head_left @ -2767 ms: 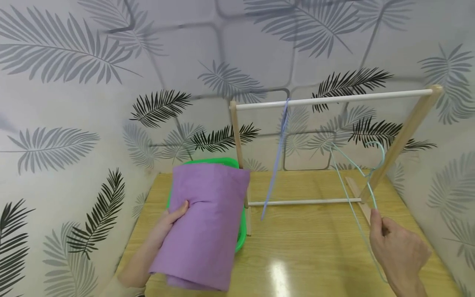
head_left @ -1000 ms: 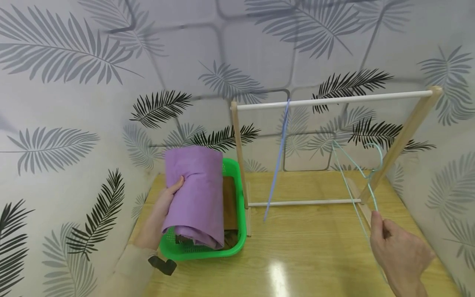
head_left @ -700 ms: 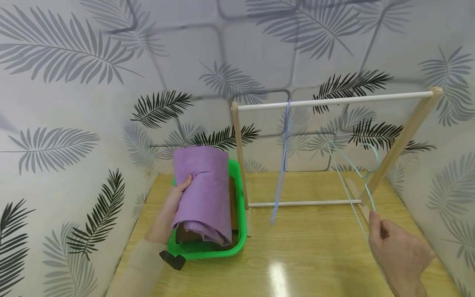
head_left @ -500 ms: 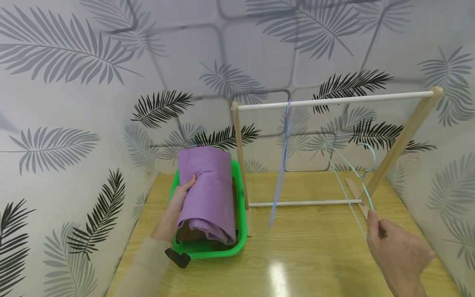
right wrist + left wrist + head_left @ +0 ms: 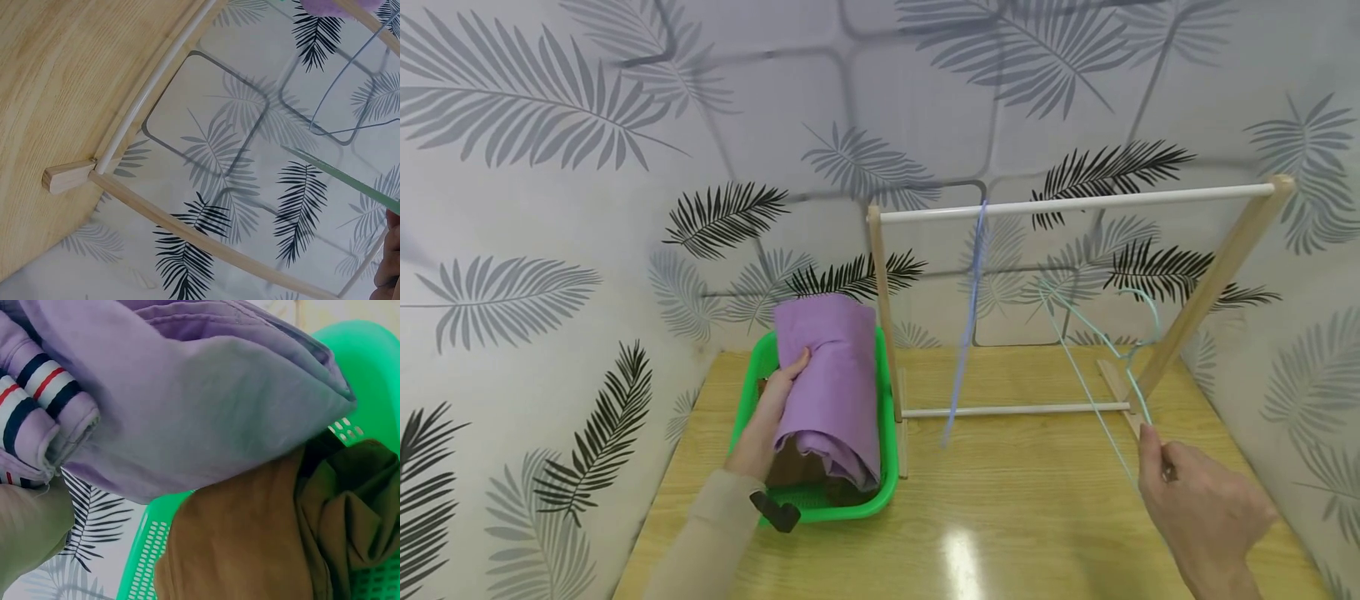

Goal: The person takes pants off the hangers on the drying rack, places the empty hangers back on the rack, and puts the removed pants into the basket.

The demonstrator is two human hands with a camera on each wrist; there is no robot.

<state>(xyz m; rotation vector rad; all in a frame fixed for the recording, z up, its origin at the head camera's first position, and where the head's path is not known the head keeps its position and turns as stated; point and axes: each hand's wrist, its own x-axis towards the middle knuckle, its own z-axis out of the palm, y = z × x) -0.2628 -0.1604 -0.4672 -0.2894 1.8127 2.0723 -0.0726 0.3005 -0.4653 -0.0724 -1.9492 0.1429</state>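
Note:
My left hand (image 5: pixel 778 396) holds a folded purple garment (image 5: pixel 835 375) over the green basket (image 5: pixel 741 421), its thumb lying on top of the cloth. The other fingers are hidden beneath. In the left wrist view, striped trim in navy, white and red (image 5: pixel 44 384) shows on the garment's rolled edges. Brown clothing (image 5: pixel 244 531) lies in the basket below it. At the right, my right hand (image 5: pixel 1206 500) grips a pale green clothes hanger (image 5: pixel 1078 317) by its wire, with the hook upward. The hanger carries nothing and appears edge-on in the right wrist view.
A rack with a white top bar (image 5: pixel 1097 201) and wooden posts (image 5: pixel 1221 271) stands on the wooden table (image 5: pixel 1037 492) behind the hands. From the bar hangs a blue hanger (image 5: pixel 966 333). Leaf-patterned walls (image 5: pixel 550 275) close in the back and sides.
The left hand has carried the purple garment back over the basket, uncovering the basket's front, then drifted right. The right hand has shifted slightly left with the hanger. The blue hanger sways.

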